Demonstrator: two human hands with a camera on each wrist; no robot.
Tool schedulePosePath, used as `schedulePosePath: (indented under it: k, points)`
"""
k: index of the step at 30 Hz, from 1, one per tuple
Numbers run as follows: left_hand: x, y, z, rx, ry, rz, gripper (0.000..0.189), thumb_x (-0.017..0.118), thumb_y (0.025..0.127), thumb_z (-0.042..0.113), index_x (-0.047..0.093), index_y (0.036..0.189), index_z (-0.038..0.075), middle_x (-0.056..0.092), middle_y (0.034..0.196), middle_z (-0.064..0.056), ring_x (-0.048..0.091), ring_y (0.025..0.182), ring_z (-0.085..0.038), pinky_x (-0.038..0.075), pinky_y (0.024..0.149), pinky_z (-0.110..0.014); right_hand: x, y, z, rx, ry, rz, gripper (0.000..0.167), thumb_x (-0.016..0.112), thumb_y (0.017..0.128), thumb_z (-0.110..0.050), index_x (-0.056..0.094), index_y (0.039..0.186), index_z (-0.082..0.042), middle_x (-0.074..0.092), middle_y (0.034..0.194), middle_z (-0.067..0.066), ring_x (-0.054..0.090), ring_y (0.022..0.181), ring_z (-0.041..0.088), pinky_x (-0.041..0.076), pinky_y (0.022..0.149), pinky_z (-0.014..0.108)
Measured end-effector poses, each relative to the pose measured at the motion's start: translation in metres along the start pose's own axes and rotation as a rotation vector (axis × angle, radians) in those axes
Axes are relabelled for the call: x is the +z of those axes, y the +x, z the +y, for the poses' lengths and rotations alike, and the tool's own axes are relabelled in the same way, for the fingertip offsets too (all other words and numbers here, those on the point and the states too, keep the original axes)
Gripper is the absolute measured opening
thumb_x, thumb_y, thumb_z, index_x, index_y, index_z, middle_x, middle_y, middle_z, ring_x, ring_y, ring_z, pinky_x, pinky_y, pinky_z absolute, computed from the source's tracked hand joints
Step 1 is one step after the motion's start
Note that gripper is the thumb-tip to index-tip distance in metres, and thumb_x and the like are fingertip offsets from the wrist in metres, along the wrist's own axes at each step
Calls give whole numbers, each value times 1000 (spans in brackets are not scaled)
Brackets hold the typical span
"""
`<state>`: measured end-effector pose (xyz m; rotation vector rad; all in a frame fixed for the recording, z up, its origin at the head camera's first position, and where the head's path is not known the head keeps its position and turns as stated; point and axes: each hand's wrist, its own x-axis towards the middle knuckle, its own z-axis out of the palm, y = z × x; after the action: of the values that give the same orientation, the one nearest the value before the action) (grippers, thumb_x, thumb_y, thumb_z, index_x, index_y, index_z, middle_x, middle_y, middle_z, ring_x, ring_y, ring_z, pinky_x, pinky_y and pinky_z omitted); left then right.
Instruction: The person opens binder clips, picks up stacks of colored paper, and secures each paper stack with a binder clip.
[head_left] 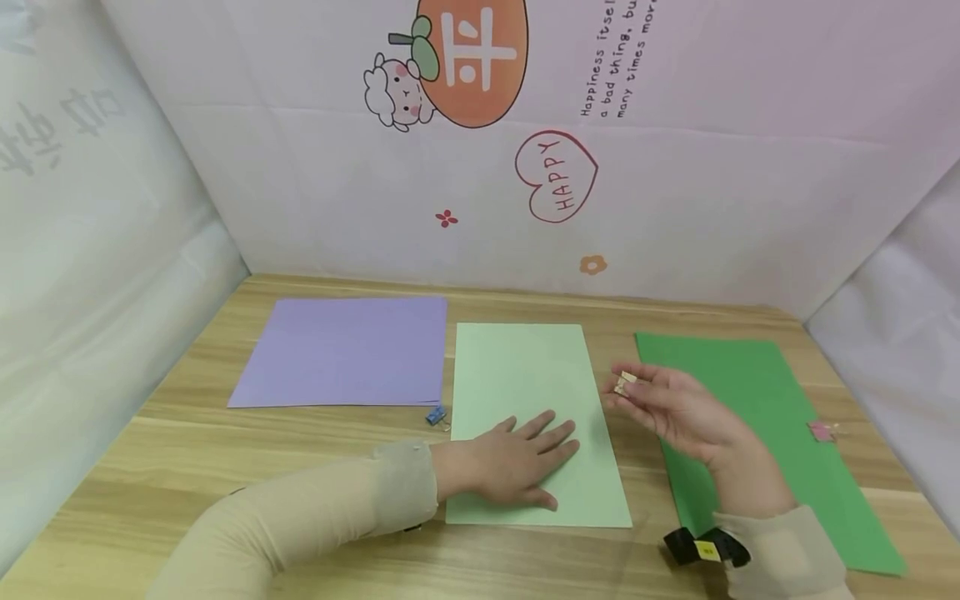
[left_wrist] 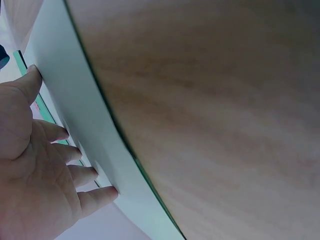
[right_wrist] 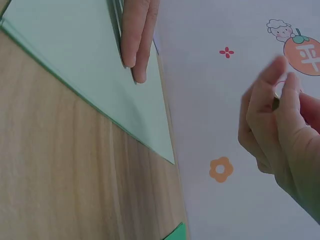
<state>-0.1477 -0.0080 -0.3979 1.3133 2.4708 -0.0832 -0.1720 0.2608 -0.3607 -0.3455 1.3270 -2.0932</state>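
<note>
My left hand rests with spread fingers on a stack of pale green paper in the middle of the table. In the left wrist view its fingertips touch the sheet. To the right of the stack, my right hand pinches a small pale yellow binder clip between thumb and fingers, beside the paper's right edge. From the right wrist camera the clip is mostly hidden by the fingers of the right hand.
Purple paper lies at the left, with a blue binder clip near its lower right corner. At the right is green paper with a pink binder clip on its right edge. A printed cloth stands behind the table.
</note>
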Motion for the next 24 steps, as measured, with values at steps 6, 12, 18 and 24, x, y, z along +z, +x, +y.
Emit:
schedulePosePath:
  k: [6, 12, 18, 24]
  points:
    - [1, 0, 1, 0, 9, -1, 79, 38, 99, 63, 11, 161, 24, 1, 169, 2, 3, 156, -24, 30, 119, -54, 2, 0, 2, 27, -158, 30, 23, 42, 106, -6, 48, 125, 6, 66, 125, 10, 64, 122, 15, 47, 103, 24]
    - [1, -1, 1, -1, -4, -2, 79, 39, 99, 63, 10, 161, 24, 1, 169, 1, 2, 156, -24, 29, 120, -55, 2, 0, 3, 4, -332, 175, 23, 44, 108, -21, 55, 122, -8, 68, 110, 2, 70, 107, 14, 54, 93, 20]
    - [0, -1, 0, 4, 4, 2, 79, 38, 99, 63, 9, 161, 23, 1, 169, 1, 2, 156, -25, 29, 120, -55, 5, -1, 2, 60, -458, 247, 32, 42, 107, -36, 50, 126, -11, 61, 107, -1, 61, 99, 13, 53, 83, 22]
    - [-1, -1, 0, -3, 4, -3, 79, 38, 99, 62, 9, 161, 23, 0, 169, 1, 2, 156, -25, 28, 120, -54, 8, -1, 1, 74, -623, 302, 40, 40, 108, -38, 48, 127, -4, 55, 114, -4, 53, 97, 12, 49, 78, 24]
